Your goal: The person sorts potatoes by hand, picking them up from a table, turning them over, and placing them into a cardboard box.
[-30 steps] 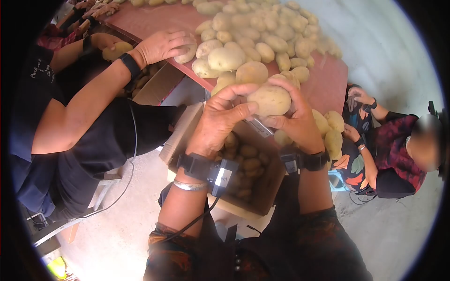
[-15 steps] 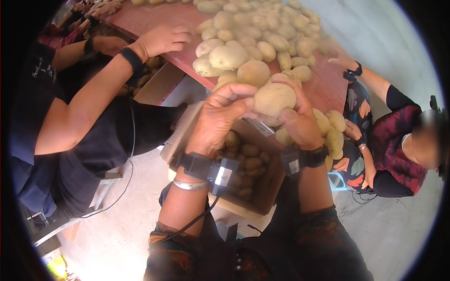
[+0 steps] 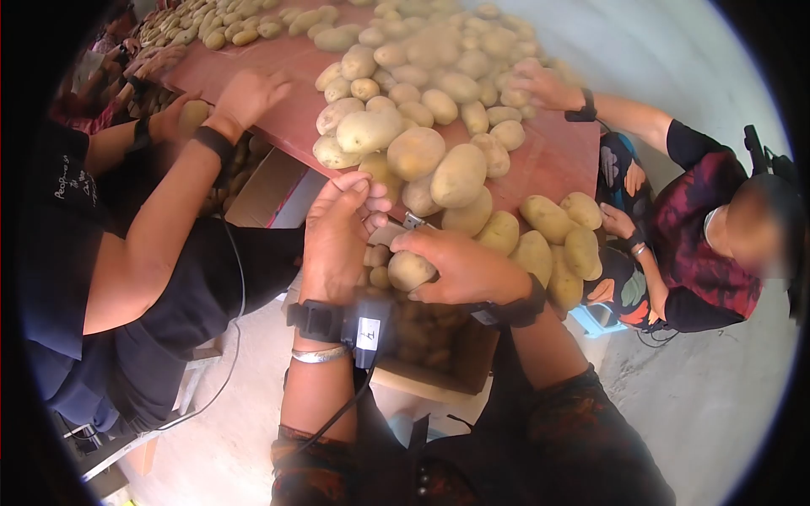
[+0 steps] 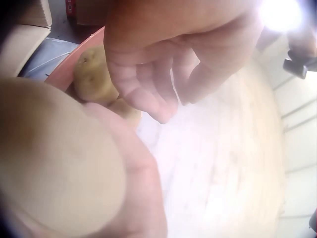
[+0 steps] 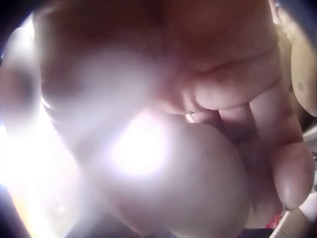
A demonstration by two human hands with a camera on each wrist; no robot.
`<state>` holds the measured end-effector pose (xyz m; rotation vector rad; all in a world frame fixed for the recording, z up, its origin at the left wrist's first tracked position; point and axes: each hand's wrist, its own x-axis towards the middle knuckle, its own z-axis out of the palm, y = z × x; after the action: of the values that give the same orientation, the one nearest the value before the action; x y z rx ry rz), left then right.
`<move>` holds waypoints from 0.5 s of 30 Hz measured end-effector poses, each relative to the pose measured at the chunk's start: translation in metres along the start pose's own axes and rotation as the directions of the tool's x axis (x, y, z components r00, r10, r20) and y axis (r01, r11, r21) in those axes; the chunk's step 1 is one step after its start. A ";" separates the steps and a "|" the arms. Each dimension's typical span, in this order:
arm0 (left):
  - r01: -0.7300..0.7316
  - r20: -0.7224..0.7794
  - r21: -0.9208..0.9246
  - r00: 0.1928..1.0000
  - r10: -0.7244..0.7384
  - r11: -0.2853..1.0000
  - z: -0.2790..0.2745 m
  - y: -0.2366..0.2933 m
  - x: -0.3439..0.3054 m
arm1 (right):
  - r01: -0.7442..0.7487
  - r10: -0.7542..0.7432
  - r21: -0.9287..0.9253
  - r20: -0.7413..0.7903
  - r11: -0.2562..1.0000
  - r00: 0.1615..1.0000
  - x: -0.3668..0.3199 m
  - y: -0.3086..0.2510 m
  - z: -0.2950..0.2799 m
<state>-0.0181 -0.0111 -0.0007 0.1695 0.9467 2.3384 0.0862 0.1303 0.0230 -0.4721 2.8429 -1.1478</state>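
Note:
In the head view my right hand (image 3: 464, 266) grips a tan potato (image 3: 412, 270), thumb below and fingers over its top, above a cardboard box (image 3: 447, 377) of potatoes. The same potato (image 4: 54, 158) fills the lower left of the left wrist view. My left hand (image 3: 337, 232) hovers to the left, fingers loosely bent and holding nothing; a gap parts it from the potato. Just beyond both hands, a heap of potatoes (image 3: 416, 153) covers the near end of the red table (image 3: 215, 72). A small metal piece (image 3: 413, 221) shows between the hands.
At left, a neighbour's hand (image 3: 253, 101) is over the table edge, with a second cardboard box (image 3: 268, 187) below. At right, another person's hand (image 3: 544, 84) reaches into the heap. Several potatoes (image 3: 548, 219) lie at the table's right corner. A blue stool (image 3: 601, 320) stands beneath.
Both hands held a potato between them near the heap; now they are apart. The right hand holds a potato lower and further left. The person at right has reached out to the heap.

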 end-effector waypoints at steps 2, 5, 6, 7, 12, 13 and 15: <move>0.003 -0.010 -0.004 1.000 -0.003 1.000 -0.001 0.000 0.000 | -0.091 0.092 -0.022 0.064 0.996 0.994 0.000 -0.005 0.001; 0.012 -0.017 -0.014 1.000 -0.013 1.000 -0.001 -0.001 0.000 | -0.149 0.159 -0.084 0.129 0.985 0.979 0.000 -0.006 0.008; 0.016 -0.021 -0.015 1.000 -0.017 1.000 -0.002 -0.001 0.001 | -0.120 0.136 -0.121 0.132 0.985 0.982 0.001 -0.005 0.009; 0.018 -0.023 -0.016 1.000 -0.019 1.000 -0.001 -0.001 0.002 | -0.119 0.135 -0.124 0.129 0.985 0.982 0.000 -0.005 0.008; 0.012 -0.001 -0.027 1.000 -0.012 1.000 0.001 -0.002 0.001 | 0.077 -0.077 -0.009 -0.033 0.997 0.996 -0.009 -0.003 -0.015; 0.010 0.015 -0.042 1.000 -0.009 0.999 0.000 -0.003 0.002 | -0.088 0.088 0.008 -0.061 0.996 0.994 -0.011 -0.018 -0.035; 0.011 0.013 -0.047 1.000 -0.011 0.999 0.001 -0.003 0.002 | -0.238 0.223 -0.040 -0.227 0.970 0.948 -0.017 -0.018 -0.068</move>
<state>-0.0177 -0.0079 -0.0027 0.1601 0.8834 2.3442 0.0970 0.1686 0.0833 -0.0083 3.0268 -1.1271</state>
